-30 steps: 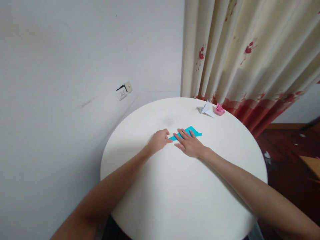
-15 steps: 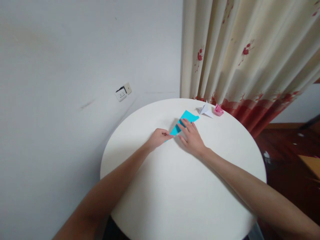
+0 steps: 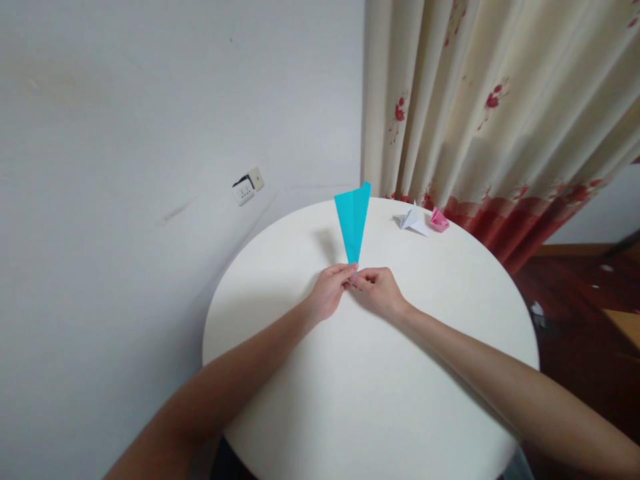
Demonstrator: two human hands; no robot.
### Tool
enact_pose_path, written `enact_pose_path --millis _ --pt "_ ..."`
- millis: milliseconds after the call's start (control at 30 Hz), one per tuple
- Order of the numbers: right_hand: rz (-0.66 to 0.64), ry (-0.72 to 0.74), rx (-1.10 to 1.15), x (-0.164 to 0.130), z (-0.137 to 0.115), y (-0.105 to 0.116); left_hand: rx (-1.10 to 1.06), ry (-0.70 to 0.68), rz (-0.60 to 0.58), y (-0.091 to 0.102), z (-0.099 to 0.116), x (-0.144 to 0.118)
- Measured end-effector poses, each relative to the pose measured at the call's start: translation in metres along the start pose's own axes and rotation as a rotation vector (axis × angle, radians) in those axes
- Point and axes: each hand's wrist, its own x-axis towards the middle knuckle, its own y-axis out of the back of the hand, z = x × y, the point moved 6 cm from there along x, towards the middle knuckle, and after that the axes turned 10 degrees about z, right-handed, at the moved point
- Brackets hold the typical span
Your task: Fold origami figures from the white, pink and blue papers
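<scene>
A folded blue paper [image 3: 353, 220], shaped like a long narrow wedge, stands upright above the round white table [image 3: 350, 387]. Its pointed end is pinched between the fingertips of my left hand [image 3: 330, 293] and my right hand [image 3: 377, 290], which meet at the table's middle. The wide end of the paper points up and away from me. Both forearms stretch across the tabletop.
A white folded paper figure [image 3: 413, 219] and a small pink folded figure [image 3: 439, 220] lie at the table's far edge. A cream curtain with red flowers [image 3: 490, 107] hangs behind. A wall socket [image 3: 247, 187] sits on the white wall at left. Dark wooden floor lies at right.
The blue paper lay flat under my hands, then swung round and is now lifted upright by its tip. My right hand went from pressing flat to pinching.
</scene>
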Motion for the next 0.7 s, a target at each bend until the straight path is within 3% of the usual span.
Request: enact_pose_path --millis 167,433,700 --pt "-0.047 -0.043 0.109 -0.0009 0.0023 0.0003 0.177 -0.011 -0.132 -0.0064 0.0057 -0.006" --pt "-0.089 -0.209 0.271 -0.0072 0.0034 -0.0055 0.092 -0.026 -0.063 -0.0076 0.0074 -0.0043" --pt "-0.069 -0.13 0.127 -0.0063 0.0022 -0.004 0.101 -0.057 0.002 -0.0049 0.0057 -0.0053"
